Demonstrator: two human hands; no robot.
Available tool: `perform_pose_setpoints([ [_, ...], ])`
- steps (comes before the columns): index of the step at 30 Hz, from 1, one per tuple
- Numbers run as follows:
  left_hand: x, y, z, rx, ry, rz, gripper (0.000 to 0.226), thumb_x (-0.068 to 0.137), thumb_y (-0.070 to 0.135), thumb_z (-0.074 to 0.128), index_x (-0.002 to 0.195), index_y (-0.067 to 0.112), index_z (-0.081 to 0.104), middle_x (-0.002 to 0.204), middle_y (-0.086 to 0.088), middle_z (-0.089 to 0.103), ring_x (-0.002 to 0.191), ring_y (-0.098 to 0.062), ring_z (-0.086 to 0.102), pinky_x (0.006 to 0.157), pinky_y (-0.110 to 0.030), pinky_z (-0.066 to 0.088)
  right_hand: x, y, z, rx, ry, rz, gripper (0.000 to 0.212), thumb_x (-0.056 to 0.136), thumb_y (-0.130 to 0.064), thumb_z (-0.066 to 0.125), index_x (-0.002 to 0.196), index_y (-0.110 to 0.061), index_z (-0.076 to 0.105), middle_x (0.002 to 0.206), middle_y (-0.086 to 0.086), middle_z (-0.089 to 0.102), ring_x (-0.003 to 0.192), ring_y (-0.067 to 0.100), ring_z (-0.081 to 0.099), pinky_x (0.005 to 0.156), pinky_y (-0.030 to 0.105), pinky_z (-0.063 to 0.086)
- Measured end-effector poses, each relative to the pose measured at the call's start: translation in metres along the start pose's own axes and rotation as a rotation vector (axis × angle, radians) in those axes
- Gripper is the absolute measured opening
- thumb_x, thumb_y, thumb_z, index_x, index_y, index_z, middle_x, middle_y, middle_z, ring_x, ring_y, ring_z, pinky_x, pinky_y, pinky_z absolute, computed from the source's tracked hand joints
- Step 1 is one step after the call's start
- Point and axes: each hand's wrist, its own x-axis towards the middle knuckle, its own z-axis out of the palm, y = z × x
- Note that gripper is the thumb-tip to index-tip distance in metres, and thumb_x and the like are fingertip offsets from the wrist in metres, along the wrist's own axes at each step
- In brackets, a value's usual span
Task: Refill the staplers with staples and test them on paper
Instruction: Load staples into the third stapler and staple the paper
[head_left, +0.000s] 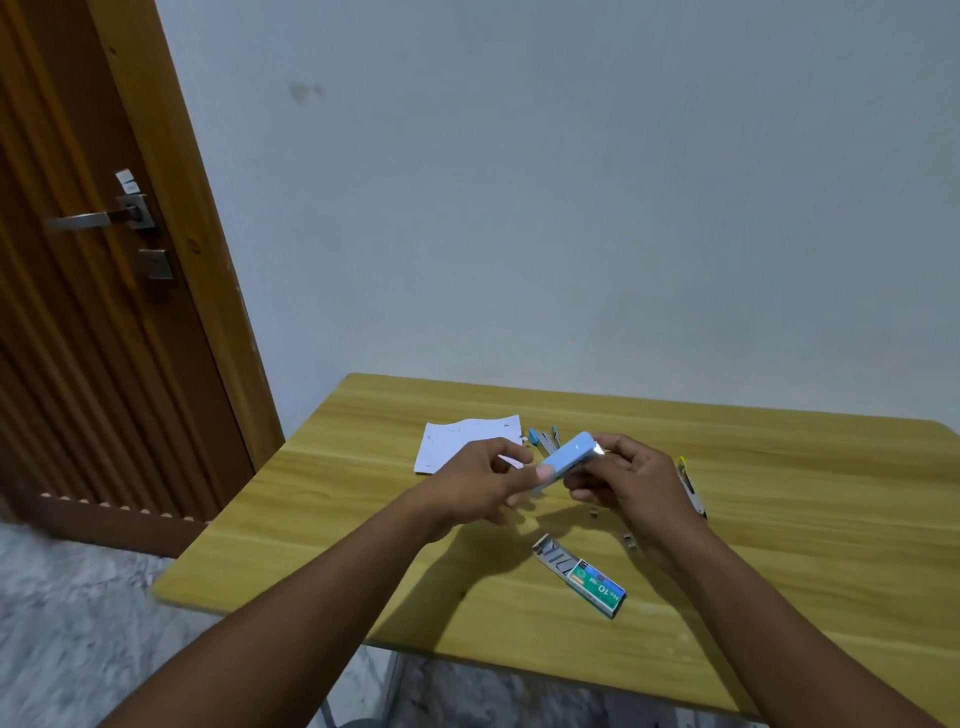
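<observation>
I hold a light blue stapler (569, 460) up over the desk (337, 525) with both hands; my left hand (485, 483) pinches its near, low end, with my thumb on top and my fingers curled under; my right hand (626, 480) is curled round its far, high end, so the stapler tilts up to the right; I cannot tell if it is open or closed.

A white sheet of paper (460, 441) lies flat on the desk behind my left hand; just beside it, to the right, lies a second blue stapler (545, 440), opened up with its metal part showing; a stapler with a yellow tip (691, 486) lies past my right hand, partly hidden by it.

A green staple box (584, 578) lies on the desk near me, below my hands, with its tray slid out at the far end; small loose bits of staples (595, 513) lie close to my right wrist.

A brown wooden door (104, 338) with a metal handle (83, 221) stands on the left, next to a plain pale wall (571, 182).
</observation>
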Motion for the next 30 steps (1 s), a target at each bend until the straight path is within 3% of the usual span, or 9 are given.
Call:
perform_pose_setpoints([
  [5,0.004,-0.007,0.008,-0.138,0.026,0.029,0.029,0.088,0.035,0.078,0.094,0.008,0.070,0.085,-0.010,0.069,0.064,-0.023,0.066,0.058,-0.029,0.055,-0.001,-0.003,0.006,0.248,-0.070,0.089,0.022,0.098,-0.011,0.052,0.111,-0.002,0.068,0.090,0.017,0.073,0.085,0.027,0.069,0.084,0.043,0.055],
  [9,0.004,-0.007,0.019,-0.080,0.036,0.082,0.029,0.084,0.034,0.082,0.089,0.010,0.066,0.076,-0.007,0.071,0.063,-0.018,0.066,0.058,-0.028,0.054,0.003,0.002,0.008,0.077,0.008,0.043,0.028,0.091,-0.036,0.066,0.094,-0.009,0.074,0.085,0.016,0.069,0.083,0.026,0.065,0.086,0.046,0.054],
  [13,0.011,-0.012,0.014,0.050,0.088,0.093,0.049,0.080,0.054,0.079,0.115,0.023,0.065,0.106,0.005,0.069,0.092,-0.004,0.065,0.082,-0.028,0.050,0.008,-0.005,0.004,0.118,0.146,0.014,0.027,0.088,-0.034,0.069,0.086,-0.007,0.069,0.072,0.011,0.061,0.067,0.022,0.057,0.068,0.036,0.051],
  [16,0.026,-0.036,-0.002,0.484,0.269,0.106,0.072,0.083,0.065,0.068,0.142,0.029,0.047,0.147,0.003,0.048,0.137,-0.018,0.042,0.109,-0.038,0.040,0.009,-0.011,-0.004,0.182,0.178,0.073,0.028,0.088,-0.036,0.071,0.087,-0.008,0.067,0.073,0.006,0.057,0.069,0.020,0.056,0.064,0.034,0.046],
  [20,0.038,-0.068,-0.020,0.894,0.258,0.006,0.092,0.087,0.072,0.053,0.159,0.028,0.019,0.167,0.000,0.024,0.154,-0.025,0.017,0.124,-0.045,0.022,0.011,-0.014,-0.014,0.382,0.226,0.257,0.031,0.086,-0.042,0.071,0.095,-0.012,0.064,0.088,0.007,0.055,0.079,0.023,0.054,0.076,0.042,0.048],
  [22,0.038,-0.074,-0.021,1.024,0.275,-0.030,0.088,0.089,0.074,0.047,0.159,0.028,0.021,0.163,0.000,0.030,0.151,-0.025,0.025,0.121,-0.046,0.025,0.012,-0.013,-0.018,0.420,0.207,0.341,0.042,0.084,-0.048,0.070,0.105,-0.012,0.066,0.086,0.007,0.054,0.074,0.022,0.052,0.071,0.040,0.051],
  [24,0.039,-0.074,-0.020,1.156,0.341,0.006,0.070,0.092,0.072,0.044,0.149,0.032,0.039,0.148,-0.001,0.046,0.138,-0.026,0.041,0.112,-0.045,0.034,0.012,-0.011,-0.022,0.412,0.180,0.398,0.047,0.083,-0.052,0.068,0.107,-0.012,0.066,0.075,0.006,0.052,0.065,0.021,0.052,0.061,0.036,0.051],
  [27,0.038,-0.077,-0.022,1.372,0.395,0.182,0.038,0.098,0.053,0.041,0.117,0.030,0.064,0.113,-0.001,0.063,0.106,-0.025,0.059,0.089,-0.040,0.043,0.010,-0.008,-0.024,0.385,0.140,0.432,0.043,0.085,-0.053,0.066,0.103,-0.013,0.062,0.070,0.003,0.044,0.056,0.017,0.046,0.044,0.025,0.041],
  [30,0.034,-0.086,-0.029,1.542,0.404,0.381,0.040,0.084,0.038,0.035,0.086,0.025,0.073,0.075,0.001,0.064,0.065,-0.024,0.061,0.061,-0.033,0.043,0.008,-0.006,-0.021,0.335,0.106,0.456,0.044,0.082,-0.055,0.067,0.102,-0.015,0.063,0.069,0.001,0.043,0.053,0.015,0.042,0.038,0.021,0.033],
])
